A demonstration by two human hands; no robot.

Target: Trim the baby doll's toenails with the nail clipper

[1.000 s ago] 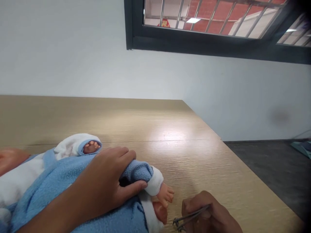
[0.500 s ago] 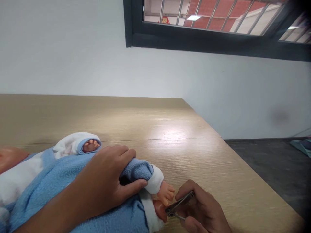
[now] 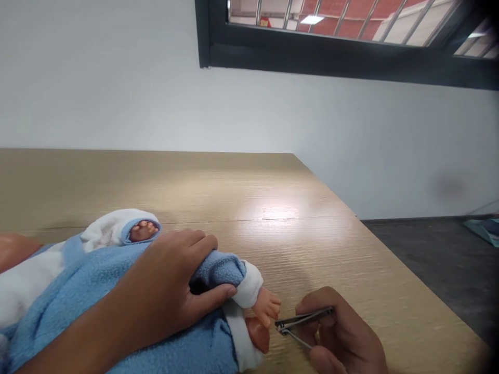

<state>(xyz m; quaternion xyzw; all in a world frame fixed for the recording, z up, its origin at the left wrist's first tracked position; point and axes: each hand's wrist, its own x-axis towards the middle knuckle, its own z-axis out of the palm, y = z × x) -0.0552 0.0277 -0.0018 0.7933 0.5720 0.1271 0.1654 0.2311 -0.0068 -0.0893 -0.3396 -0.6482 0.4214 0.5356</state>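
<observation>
A baby doll in a blue and white fleece outfit point(image 3: 97, 265) lies on the wooden table point(image 3: 218, 192). My left hand point(image 3: 179, 280) is wrapped round one of the doll's blue-sleeved limbs, its thumb on the near side. Out of the white cuff beyond my thumb sticks a small doll foot point(image 3: 266, 305) with its toes to the right. Below it shows the doll's other bare foot point(image 3: 258, 333). My right hand point(image 3: 343, 332) pinches a metal nail clipper point(image 3: 302, 319) between thumb and fingers. The clipper's jaws are just right of the toes, a small gap apart.
The table's right edge point(image 3: 405, 270) slants down toward the front right, with dark floor point(image 3: 413, 244) beyond it. Behind the table stands a pale wall point(image 3: 117, 83) with a dark-framed, barred window point(image 3: 312, 52). A teal item point(image 3: 483, 229) lies on the floor at far right.
My right hand has drawn the nail clipper to the right, away from the doll's toes, and its levers look wider apart. My left hand keeps its hold. The view has tipped slightly.
</observation>
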